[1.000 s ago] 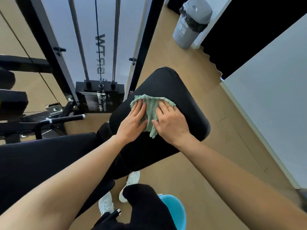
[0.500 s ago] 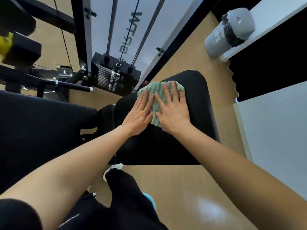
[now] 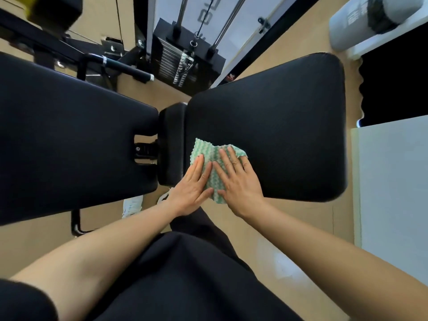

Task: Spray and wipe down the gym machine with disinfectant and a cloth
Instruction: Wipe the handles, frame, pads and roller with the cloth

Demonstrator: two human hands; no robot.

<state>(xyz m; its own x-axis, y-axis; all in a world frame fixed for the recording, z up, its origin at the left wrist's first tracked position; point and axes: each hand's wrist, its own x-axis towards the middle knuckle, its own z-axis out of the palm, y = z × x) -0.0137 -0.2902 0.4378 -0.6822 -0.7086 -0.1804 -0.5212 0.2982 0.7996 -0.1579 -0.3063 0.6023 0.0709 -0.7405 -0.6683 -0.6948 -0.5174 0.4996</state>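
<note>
Both hands lie flat, fingers straight and close together: the left hand (image 3: 192, 189) and the right hand (image 3: 239, 184) press side by side on a green-and-white cloth (image 3: 207, 150). The cloth is spread on the near left corner of the black seat pad (image 3: 278, 121), reaching its near edge. Left of the seat, across a narrow gap, lies the long black back pad (image 3: 60, 137). Beyond them stands a weight stack (image 3: 180, 63), and a grey bin (image 3: 354, 24) sits at the far right on the tan floor (image 3: 298, 246).
</note>
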